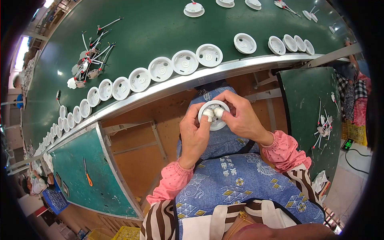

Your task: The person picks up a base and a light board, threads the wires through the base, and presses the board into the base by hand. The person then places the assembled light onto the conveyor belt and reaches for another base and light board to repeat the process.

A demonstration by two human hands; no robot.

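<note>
Both my hands hold one round white plastic housing (218, 127) above my lap, in front of the table edge. My left hand (195, 130) grips its left side, fingers wrapped behind the rim. From the right, my right hand (242, 118) clasps the other side the same way. Both thumbs, wrapped in white tape, press into the dish-shaped inside, and they hide much of its middle. Small dark holes show near its top. Closest on the table is a row of similar white housings (185, 62), lying with their hollow sides up along the metal edge.
A pile of wired white parts (86, 66) lies on the green table (136, 38). More white housings (194, 9) sit farther back. Orange-handled scissors (88, 176) rest on a lower green panel at left. Wired pieces (323, 128) lie on the right-hand green surface. Other people are at both sides.
</note>
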